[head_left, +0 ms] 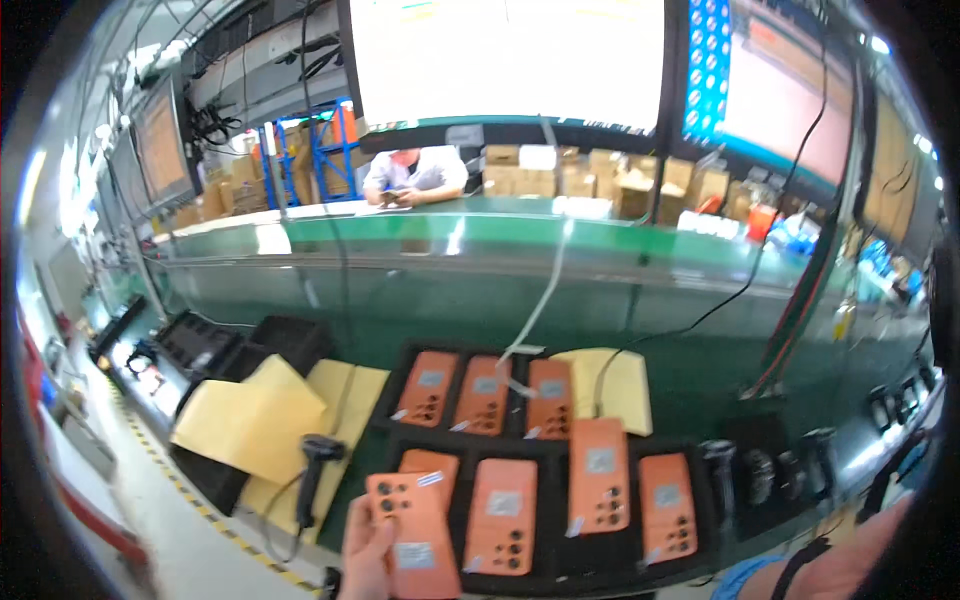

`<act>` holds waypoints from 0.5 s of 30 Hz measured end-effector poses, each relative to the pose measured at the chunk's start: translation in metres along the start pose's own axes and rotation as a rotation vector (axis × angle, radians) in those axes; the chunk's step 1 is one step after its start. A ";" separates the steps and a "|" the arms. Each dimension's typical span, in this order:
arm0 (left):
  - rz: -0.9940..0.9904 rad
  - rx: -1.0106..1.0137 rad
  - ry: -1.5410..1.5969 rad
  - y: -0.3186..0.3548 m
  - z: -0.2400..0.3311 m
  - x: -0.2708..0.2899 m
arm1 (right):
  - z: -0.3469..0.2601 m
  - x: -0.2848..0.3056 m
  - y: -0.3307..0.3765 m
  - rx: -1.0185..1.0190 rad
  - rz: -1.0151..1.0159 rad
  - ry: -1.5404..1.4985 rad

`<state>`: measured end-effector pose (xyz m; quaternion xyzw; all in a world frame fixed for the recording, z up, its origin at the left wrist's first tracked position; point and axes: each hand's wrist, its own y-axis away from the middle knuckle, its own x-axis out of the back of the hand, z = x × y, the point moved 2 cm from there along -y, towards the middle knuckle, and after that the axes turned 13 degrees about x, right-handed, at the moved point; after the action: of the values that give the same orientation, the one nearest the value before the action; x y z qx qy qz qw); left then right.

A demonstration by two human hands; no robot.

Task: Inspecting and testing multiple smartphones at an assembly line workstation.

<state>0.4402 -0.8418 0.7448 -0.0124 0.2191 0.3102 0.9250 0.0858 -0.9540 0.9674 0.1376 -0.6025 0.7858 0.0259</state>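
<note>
My left hand [367,552] is closed around the left edge of an orange phone [412,553], its back with the camera lenses and a pale label toward me. This phone is held over the black foam tray [550,465] and partly covers another orange phone [432,466]. Several more orange phones lie back-up in the tray slots, such as one [502,515] beside the held phone. Another phone [598,470] overlaps the bar between the tray rows. At the lower right my right forearm [850,550] shows, with a blue band and a dark strap; its hand is out of view.
Left of the tray, a handheld scanner [318,465] lies on yellow paper sheets [250,415]. More dark scanners [720,475] stand on the right. Cables hang over the green bench [450,305]. Large monitors [510,65] hang above, and a person [418,172] sits across the bench.
</note>
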 end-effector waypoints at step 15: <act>0.046 -0.063 -0.025 -0.008 -0.003 0.019 | -0.015 0.062 -0.011 0.204 0.031 0.095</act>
<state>0.4575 -0.8376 0.7332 -0.0326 0.1977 0.3385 0.9194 0.0257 -0.9447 0.9900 0.0928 -0.5197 0.8488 0.0284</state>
